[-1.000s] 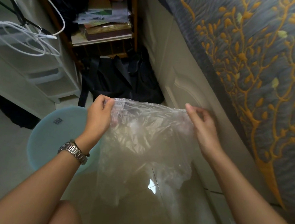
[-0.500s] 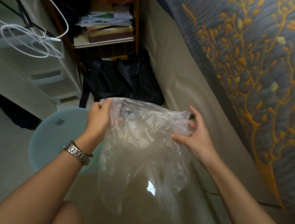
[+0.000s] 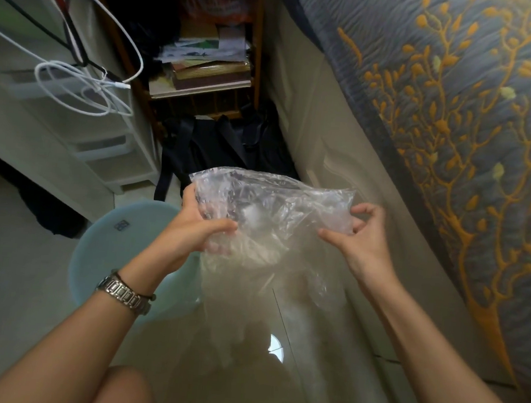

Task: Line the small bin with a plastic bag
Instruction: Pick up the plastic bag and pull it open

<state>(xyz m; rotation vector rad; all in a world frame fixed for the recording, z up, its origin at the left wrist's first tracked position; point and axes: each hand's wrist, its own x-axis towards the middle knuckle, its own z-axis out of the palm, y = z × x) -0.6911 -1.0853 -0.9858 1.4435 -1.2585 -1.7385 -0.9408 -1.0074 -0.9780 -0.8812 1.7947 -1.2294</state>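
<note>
Pinching plastic bag [image 3: 273, 202] between both hands' fingers [image 3: 221, 226]

Clear crinkled plastic bag [image 3: 272, 221] — held up, body hanging limp, pale blue round bin [image 3: 117, 247] on floor just left

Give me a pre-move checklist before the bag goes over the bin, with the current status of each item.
1. Left hand has a hold on the plastic bag: ok, fingers are closed on its upper left part.
2. Right hand has a hold on the bag: ok, fingertips pinch the upper right edge.
3. Bag mouth opened wide: not ok, the top is bunched and crumpled between the hands.
4. Bag free of holes or tears: cannot tell through the creases.
5. Bin in view and reachable: cannot tell; only a pale blue round object shows beyond the left wrist, and whether that is the bin is unclear.
</note>
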